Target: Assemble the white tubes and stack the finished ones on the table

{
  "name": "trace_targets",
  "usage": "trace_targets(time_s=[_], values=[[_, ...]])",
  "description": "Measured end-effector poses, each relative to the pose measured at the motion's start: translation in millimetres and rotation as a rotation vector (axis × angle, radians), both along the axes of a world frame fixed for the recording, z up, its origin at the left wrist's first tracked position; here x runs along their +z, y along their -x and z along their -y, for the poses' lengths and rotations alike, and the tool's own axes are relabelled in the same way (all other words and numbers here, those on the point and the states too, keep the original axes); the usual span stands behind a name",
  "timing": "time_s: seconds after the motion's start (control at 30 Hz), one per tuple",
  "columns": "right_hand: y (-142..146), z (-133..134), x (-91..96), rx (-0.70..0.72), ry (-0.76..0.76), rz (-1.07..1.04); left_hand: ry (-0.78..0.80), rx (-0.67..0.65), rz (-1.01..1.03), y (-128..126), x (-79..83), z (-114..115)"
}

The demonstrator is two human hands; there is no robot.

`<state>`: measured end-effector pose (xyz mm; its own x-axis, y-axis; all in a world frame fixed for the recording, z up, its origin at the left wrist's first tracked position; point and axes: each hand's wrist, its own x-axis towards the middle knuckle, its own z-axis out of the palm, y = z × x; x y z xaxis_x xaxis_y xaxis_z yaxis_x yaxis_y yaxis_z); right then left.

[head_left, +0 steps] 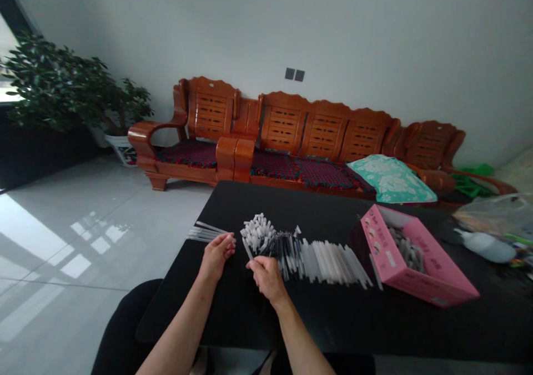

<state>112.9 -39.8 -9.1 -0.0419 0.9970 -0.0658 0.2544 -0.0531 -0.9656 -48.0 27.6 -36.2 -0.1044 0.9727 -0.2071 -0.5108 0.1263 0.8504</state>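
Note:
My left hand (217, 256) is closed in a pinch, with a small pale piece at its fingertips that is too small to name. Beside it lie several thin clear-white sticks (202, 232), which look like pens. My right hand (268, 279) grips a slim pale pen-like tube (247, 249), tilted up and to the left. Just beyond it is a heap of small white caps (259, 231). To its right lie dark, thin refill-like rods (287, 253), then a row of whitish tubes resembling pen barrels (333, 261).
All this lies on a black table (233, 314). A pink box (441, 278) holding grey pieces stands at the right, near a white bottle (489, 246) and a plastic bag (495, 214). A wooden sofa (285, 122) stands behind, a potted plant (79, 86) at far left.

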Motion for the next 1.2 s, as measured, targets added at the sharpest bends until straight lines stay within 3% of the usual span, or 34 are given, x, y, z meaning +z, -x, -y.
trace_targets(time_s=[0.17, 0.47, 0.83, 1.2], values=[[4.2, 1.5, 15.6, 0.069, -0.21, 0.122, 0.034, 0.009, 0.118, 8.5, 8.1, -3.0], [7.6, 1.4, 15.3, 0.073, -0.218, 0.19, 0.03, -0.017, 0.034, 1.8, 12.4, 0.9], [12.6, 7.2, 12.0, -0.079, -0.332, 0.565, -0.016, 0.03, -0.082, -12.0, 16.9, 5.9], [16.7, 14.4, 4.9, -0.19, -0.394, 0.787, -0.125, 0.084, 0.005, -34.8, 23.1, 7.8]])
